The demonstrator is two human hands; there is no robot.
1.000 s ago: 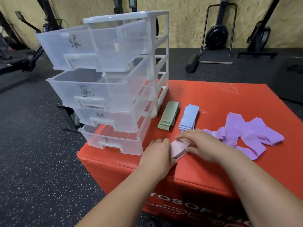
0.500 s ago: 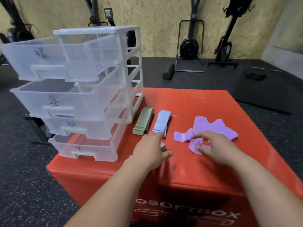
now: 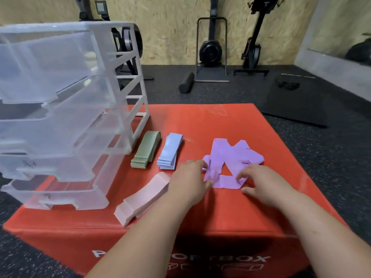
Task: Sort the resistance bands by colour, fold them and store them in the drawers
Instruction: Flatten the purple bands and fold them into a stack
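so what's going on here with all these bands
A person is sorting resistance bands on a red box. Green, blue and pink stacks lie folded beside the clear drawer unit, whose drawers are pulled out. The left hand and right hand both rest on the loose purple bands, which are not yet folded. None of the stacks is in a drawer yet.

On box — drawer unit left, folded stacks beside, loose bands rightmost.
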